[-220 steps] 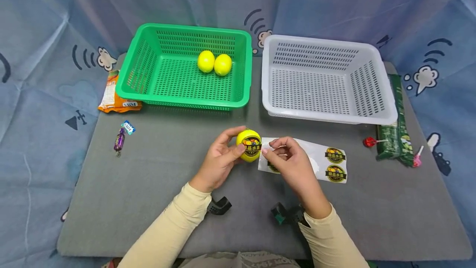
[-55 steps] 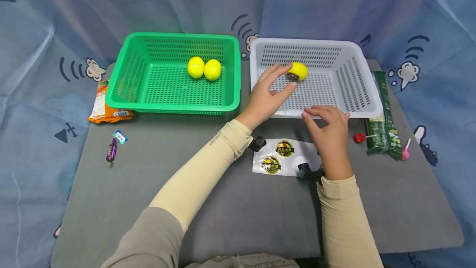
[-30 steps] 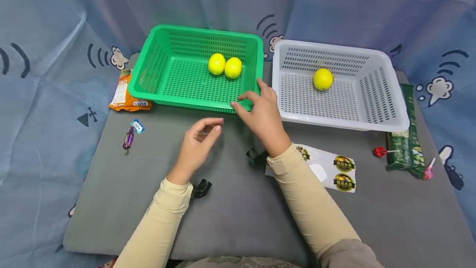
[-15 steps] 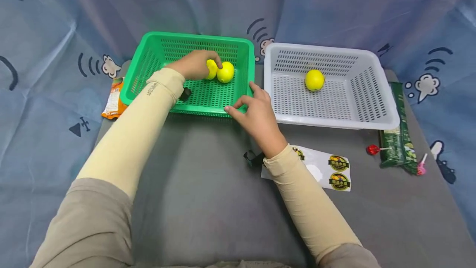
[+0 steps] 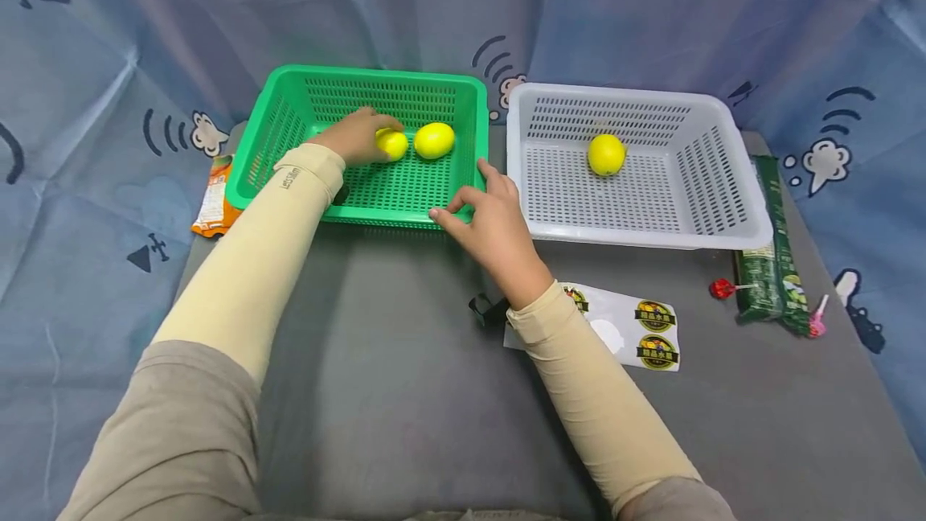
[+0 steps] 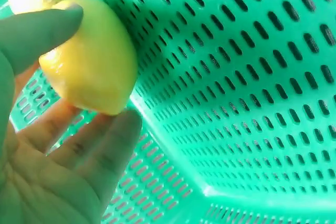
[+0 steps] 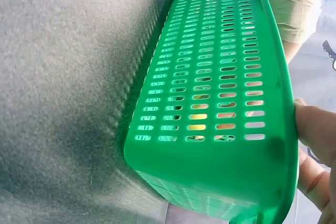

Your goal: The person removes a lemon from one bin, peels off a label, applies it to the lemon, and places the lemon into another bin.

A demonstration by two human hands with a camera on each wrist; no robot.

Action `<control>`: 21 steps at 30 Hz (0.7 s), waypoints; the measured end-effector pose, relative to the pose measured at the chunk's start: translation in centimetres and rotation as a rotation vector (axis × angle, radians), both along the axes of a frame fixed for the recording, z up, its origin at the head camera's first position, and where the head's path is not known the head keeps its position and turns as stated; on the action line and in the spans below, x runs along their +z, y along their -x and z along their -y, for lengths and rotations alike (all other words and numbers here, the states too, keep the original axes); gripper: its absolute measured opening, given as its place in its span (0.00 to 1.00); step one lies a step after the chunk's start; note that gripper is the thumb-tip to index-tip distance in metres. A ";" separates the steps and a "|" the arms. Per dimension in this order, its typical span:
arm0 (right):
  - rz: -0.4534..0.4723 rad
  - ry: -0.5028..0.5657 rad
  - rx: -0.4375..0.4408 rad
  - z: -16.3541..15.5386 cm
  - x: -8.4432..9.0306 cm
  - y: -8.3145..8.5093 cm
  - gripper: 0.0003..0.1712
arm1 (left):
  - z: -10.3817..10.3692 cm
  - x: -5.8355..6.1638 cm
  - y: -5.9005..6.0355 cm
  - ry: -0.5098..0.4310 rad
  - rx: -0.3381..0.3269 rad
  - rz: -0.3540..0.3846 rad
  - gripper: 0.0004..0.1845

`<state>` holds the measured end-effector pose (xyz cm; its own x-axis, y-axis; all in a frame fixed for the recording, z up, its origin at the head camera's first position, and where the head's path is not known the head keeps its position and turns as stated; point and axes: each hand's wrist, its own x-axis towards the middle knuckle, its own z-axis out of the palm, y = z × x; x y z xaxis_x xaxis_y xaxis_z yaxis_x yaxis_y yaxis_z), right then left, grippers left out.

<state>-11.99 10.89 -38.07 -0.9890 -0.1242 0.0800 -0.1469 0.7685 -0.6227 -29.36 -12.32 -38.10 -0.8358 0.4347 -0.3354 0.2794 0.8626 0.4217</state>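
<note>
My left hand (image 5: 358, 137) is inside the green basket (image 5: 405, 214) and grips a yellow lemon (image 5: 393, 145). In the left wrist view the thumb lies over that lemon (image 6: 97, 61) and the fingers reach round its other side. A second lemon (image 5: 434, 141) lies just to the right, on the basket floor. At the basket's near right corner my right hand (image 5: 495, 227) holds the rim, thumb on the front edge and fingers on the side. In the right wrist view, the basket wall (image 7: 210, 103) hides most of what is inside.
One lemon (image 5: 606, 155) sits in the white basket (image 5: 615, 233). A sticker sheet (image 5: 622, 324) lies partly under the right forearm. Green packets (image 5: 770, 284), a red lollipop (image 5: 722, 289) and a pink one (image 5: 817, 322) are at right. An orange packet (image 5: 215, 199) touches the green basket's left side.
Earlier both hands worked on a stickered lemon, which went into the white basket. The right hand then took the green basket's rim; the left reached in and drew one lemon left from the other.
</note>
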 end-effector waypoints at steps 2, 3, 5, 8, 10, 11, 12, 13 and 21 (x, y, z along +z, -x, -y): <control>0.000 -0.006 0.004 0.1 -0.1 0.0 0.17 | 0.3 -0.3 0.2 0.002 -0.019 0.004 0.32; -0.002 -0.007 0.004 0.1 -0.1 0.1 0.17 | 0.4 -0.5 0.3 0.006 -0.027 -0.003 0.32; -0.001 -0.011 0.002 0.2 -0.2 0.1 0.17 | 0.6 -0.6 0.3 0.010 -0.031 -0.018 0.32; 0.007 -0.012 0.001 0.3 -0.3 0.2 0.17 | 1.0 -0.6 -0.1 -0.005 -0.014 -0.023 0.32; 0.015 -0.009 0.005 0.4 -0.4 0.2 0.18 | 1.4 -0.3 -0.7 -0.054 0.027 -0.029 0.32; 0.018 -0.008 0.008 0.4 -0.4 0.2 0.18 | 1.5 0.0 -1.1 -0.097 0.057 -0.036 0.32; 0.019 -0.006 0.011 0.4 -0.5 0.2 0.18 | 1.6 0.4 -1.6 -0.149 0.091 -0.049 0.32; 0.019 -0.004 0.013 0.4 -0.5 0.2 0.18 | 1.7 1.0 -2.2 -0.207 0.126 -0.069 0.32; -0.006 0.014 0.006 -0.2 -0.3 0.2 0.16 | -0.5 6.8 -12.0 -0.621 0.358 -0.243 0.29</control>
<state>-12.18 11.06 -38.36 -0.9878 -0.1287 0.0878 -0.1551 0.7590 -0.6323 -17.38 -11.86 -31.33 -0.9806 0.1716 0.0946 0.1742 0.5425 0.8218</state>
